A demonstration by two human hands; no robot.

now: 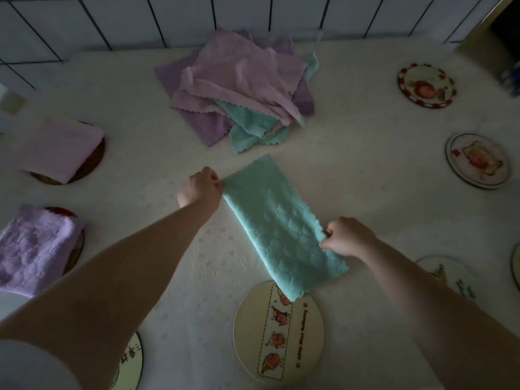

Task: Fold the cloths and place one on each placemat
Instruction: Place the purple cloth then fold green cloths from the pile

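Pinching one teal cloth (pixel 278 223), left grip (pixel 200 190), right grip (pixel 347 236); two placemats covered.

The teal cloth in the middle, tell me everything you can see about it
The teal cloth is a soft, crinkled fabric with wavy-cut edges, folded into a long strip lying diagonally on the white table. The left hand pinches its far end, the right hand its right edge. Its near corner overlaps the round placemat.

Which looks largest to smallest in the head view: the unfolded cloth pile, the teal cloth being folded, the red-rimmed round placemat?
1. Unfolded cloth pile
2. Teal cloth, close behind
3. Red-rimmed round placemat, though farther away.
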